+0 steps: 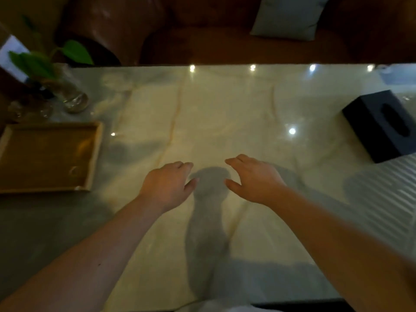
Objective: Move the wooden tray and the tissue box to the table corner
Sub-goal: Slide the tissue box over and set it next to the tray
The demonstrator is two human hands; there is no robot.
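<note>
A shallow wooden tray (48,156) lies flat at the left edge of the glossy marble table (225,104), with nothing in it that I can see. A black tissue box (380,126) stands at the right edge, its oval slot facing up. My left hand (167,185) and my right hand (252,179) hover side by side over the middle of the table, fingers loosely spread, holding nothing. Both hands are far from the tray and the box.
A glass vase with a green leafy plant (65,91) stands at the far left corner, behind the tray, beside other glassware (29,109). A brown sofa (202,30) with a grey cushion (288,16) runs along the table's far edge.
</note>
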